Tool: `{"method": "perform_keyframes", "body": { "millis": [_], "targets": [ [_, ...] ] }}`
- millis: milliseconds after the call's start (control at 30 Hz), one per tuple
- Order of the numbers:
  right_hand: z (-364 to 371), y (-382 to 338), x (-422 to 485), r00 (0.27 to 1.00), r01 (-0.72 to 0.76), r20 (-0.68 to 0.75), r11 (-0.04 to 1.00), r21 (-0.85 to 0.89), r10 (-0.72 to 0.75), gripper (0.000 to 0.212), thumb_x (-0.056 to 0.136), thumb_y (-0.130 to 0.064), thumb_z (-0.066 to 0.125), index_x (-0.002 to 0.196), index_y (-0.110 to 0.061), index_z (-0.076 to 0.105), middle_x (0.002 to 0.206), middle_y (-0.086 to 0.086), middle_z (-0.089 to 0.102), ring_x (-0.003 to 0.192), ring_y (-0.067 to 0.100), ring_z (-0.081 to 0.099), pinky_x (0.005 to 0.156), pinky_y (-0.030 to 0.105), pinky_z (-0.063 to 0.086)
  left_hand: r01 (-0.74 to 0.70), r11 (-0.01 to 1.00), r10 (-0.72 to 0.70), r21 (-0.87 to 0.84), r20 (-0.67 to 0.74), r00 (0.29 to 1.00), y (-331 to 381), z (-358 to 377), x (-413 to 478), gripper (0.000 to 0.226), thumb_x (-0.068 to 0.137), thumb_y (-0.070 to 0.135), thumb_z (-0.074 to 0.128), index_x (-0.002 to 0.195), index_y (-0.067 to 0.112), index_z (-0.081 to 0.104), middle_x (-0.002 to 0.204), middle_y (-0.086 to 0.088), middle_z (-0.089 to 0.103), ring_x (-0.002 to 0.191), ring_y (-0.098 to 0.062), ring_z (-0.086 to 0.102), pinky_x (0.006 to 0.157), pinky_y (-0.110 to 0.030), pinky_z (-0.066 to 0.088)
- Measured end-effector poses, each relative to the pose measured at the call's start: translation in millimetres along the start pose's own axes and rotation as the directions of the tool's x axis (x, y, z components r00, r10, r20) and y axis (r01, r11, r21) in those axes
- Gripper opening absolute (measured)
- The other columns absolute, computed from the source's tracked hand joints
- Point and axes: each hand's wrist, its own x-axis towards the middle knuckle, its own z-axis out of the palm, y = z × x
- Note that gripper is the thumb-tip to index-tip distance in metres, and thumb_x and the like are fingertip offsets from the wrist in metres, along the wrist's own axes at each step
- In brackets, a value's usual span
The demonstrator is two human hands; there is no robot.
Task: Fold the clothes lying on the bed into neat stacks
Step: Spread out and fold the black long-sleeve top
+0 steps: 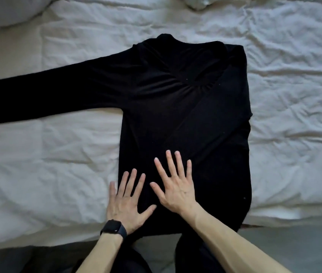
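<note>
Both hands, left hand [125, 201] and right hand [176, 186], spread flat on black long-sleeved knit top [185, 107]. Risk: uneven smoothing bunches fabric, skews fold.

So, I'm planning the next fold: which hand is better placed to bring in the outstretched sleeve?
Probably left. The left hand lies flat at the edge of the top, on the side where the sleeve stretches out; the right hand rests mid-body, farther away.
</note>
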Motion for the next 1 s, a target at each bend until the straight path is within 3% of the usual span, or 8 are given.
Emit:
{"method": "perform_keyframes", "body": {
  "millis": [200,367,433,500,567,667,800,1000],
  "targets": [
    [-26.7,-11.8,4.6,0.999,-0.044,-0.016,0.999,-0.031,0.043,0.07,0.097,-0.065,0.043,0.156,-0.03,0.035,0.169,0.006,0.013,0.157,0.028,0.005,0.121,0.064,0.008,-0.185,0.982,0.183,-0.037,-0.044,0.982,-42.0,-24.1,6.4,0.096,0.079,0.079,0.044,0.158,0.031,0.021,0.166,-0.004,0.016,0.152,-0.023,0.012,0.117,-0.059,0.009],
    [-59.2,-54.2,55.6,0.991,-0.059,-0.118,0.998,0.001,0.059,0.066,0.097,-0.061,0.04,0.154,-0.027,0.04,0.168,0.001,0.02,0.156,0.023,0.008,0.124,0.057,0.009,0.212,0.951,-0.233,-0.226,-0.072,0.97,-153.2,-66.3,34.7,0.081,0.086,0.069,0.038,0.156,0.04,0.011,0.167,0.004,0.0,0.153,-0.019,0.0,0.119,-0.051,-0.002],
    [-70.4,-80.9,93.6,0.987,-0.059,-0.149,0.998,0.032,0.063,0.067,0.097,-0.062,0.038,0.156,-0.03,0.034,0.168,0.001,0.017,0.157,0.023,0.005,0.124,0.056,0.009,0.427,0.815,-0.5,-0.393,-0.102,0.86,-214.0,-86.6,47.9,0.081,0.084,0.067,0.043,0.156,0.036,0.019,0.167,0.0,0.004,0.153,-0.023,0.003,0.12,-0.052,0.003],
    [-78.9,-110.6,135.6,0.983,-0.047,-0.176,0.997,0.067,0.058,0.069,0.097,-0.062,0.036,0.159,-0.032,0.027,0.169,0.001,0.012,0.157,0.023,0.001,0.123,0.056,0.011,0.562,0.597,-0.741,-0.573,-0.124,0.66,-275.7,-107.9,59.0,0.084,0.085,0.062,0.055,0.155,0.026,0.027,0.165,-0.009,0.011,0.151,-0.029,0.01,0.12,-0.053,0.01],
    [-84.9,-140.1,176.4,0.981,-0.04,-0.188,0.996,0.08,0.054,0.07,0.097,-0.063,0.033,0.16,-0.035,0.019,0.17,0.001,0.006,0.157,0.024,-0.003,0.122,0.057,0.01,0.584,0.389,-0.879,-0.713,-0.098,0.466,-330.4,-126.1,66.1,0.087,0.087,0.05,0.069,0.155,0.018,0.026,0.162,-0.016,0.017,0.149,-0.034,0.017,0.12,-0.048,0.016],
    [-91.1,-175.8,227.4,0.981,-0.05,-0.187,0.997,0.06,0.06,0.069,0.098,-0.062,0.023,0.161,-0.038,0.009,0.17,0.002,-0.004,0.156,0.027,-0.009,0.121,0.059,0.004,0.535,0.142,-0.93,-0.833,0.073,0.36,-395.7,-140.9,74.7,0.092,0.087,0.049,0.07,0.156,0.016,0.02,0.157,-0.021,0.03,0.144,-0.038,0.029,0.116,-0.047,0.028],
    [-82.8,-196.0,262.0,0.989,-0.119,-0.08,0.992,0.045,0.122,0.065,0.102,-0.061,0.018,0.158,-0.042,-0.011,0.167,0.0,-0.022,0.153,0.025,-0.024,0.121,0.061,-0.007,0.556,0.049,-0.909,-0.829,0.193,0.369,-440.2,-140.6,81.5,0.084,0.086,0.056,0.068,0.149,0.011,0.035,0.147,-0.016,0.045,0.133,-0.037,0.046,0.107,-0.045,0.039],
    [-71.6,-199.7,267.8,0.987,-0.156,-0.018,0.987,0.03,0.157,0.065,0.102,-0.062,0.015,0.156,-0.043,-0.016,0.164,-0.004,-0.031,0.149,0.022,-0.032,0.12,0.059,-0.014,0.434,0.073,-0.828,-0.898,0.189,0.528,-452.7,-135.0,87.1,0.059,0.082,0.052,0.072,0.124,0.012,0.059,0.11,-0.002,0.064,0.107,-0.03,0.063,0.089,-0.038,0.049]
  ]
}}
